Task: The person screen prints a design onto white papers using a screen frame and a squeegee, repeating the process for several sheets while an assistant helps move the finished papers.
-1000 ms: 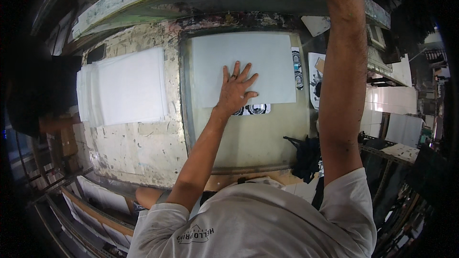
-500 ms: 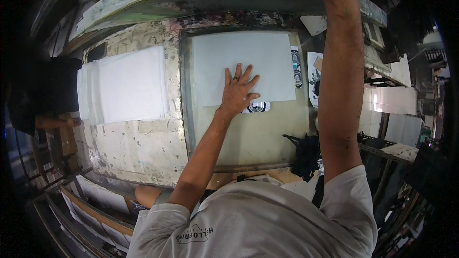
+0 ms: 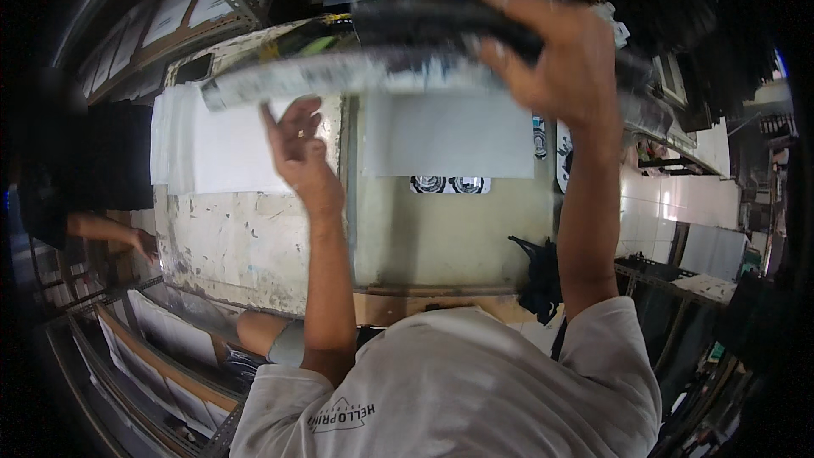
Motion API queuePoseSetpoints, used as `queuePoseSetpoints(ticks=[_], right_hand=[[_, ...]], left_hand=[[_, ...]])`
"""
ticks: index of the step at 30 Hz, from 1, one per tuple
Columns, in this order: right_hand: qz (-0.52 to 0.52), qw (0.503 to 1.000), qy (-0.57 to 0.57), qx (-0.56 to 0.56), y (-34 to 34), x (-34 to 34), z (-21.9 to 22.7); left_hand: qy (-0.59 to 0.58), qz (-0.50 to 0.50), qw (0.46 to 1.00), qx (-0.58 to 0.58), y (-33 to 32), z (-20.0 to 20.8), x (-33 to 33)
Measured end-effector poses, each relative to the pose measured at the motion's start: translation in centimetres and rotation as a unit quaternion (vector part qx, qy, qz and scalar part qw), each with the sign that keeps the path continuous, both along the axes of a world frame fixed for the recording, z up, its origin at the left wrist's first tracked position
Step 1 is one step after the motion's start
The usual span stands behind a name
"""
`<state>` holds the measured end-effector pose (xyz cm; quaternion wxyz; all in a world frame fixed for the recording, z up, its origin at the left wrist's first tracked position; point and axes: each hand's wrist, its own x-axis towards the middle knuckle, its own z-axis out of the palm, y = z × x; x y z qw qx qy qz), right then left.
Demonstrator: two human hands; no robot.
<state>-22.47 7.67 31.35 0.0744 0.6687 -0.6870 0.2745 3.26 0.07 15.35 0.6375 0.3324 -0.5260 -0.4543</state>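
Observation:
My right hand (image 3: 564,64) is closed round a long dark bar (image 3: 424,24), shaped like a squeegee but smeared by motion. Just under the bar, a pale, paint-stained frame edge (image 3: 339,76) hangs across the table. My left hand (image 3: 305,148) is raised near that edge, left of the middle, fingers apart and holding nothing. Beneath the frame edge a white sheet (image 3: 458,140) lies on the beige printing board (image 3: 458,237), its far part hidden. Black-and-white round printed emblems (image 3: 449,184) show below the sheet's near edge.
A stack of white sheets (image 3: 229,148) lies on the paint-flecked table (image 3: 246,237) to the left. Another person's hand (image 3: 140,242) is near its left side. A black cloth (image 3: 538,276) hangs at the board's right corner. Racks (image 3: 144,356) stand at lower left.
My left hand has lifted off the white sheet and moved left. The frame edge has come nearer, and my right hand has come down, now visibly gripping the dark bar.

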Motion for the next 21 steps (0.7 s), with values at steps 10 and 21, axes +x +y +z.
queuePoseSetpoints(ticks=[10, 21], right_hand=[[0.018, 0.98, -0.156, 0.122, 7.0, 4.6, -13.3], [-0.01, 0.966, -0.061, 0.25, 4.4, 4.0, -23.0]], left_hand=[[-0.072, -0.022, 0.971, 0.226, 6.1, -10.3, 11.0], [-0.404, 0.081, 0.91, 0.037, 7.5, -15.0, 12.8]])
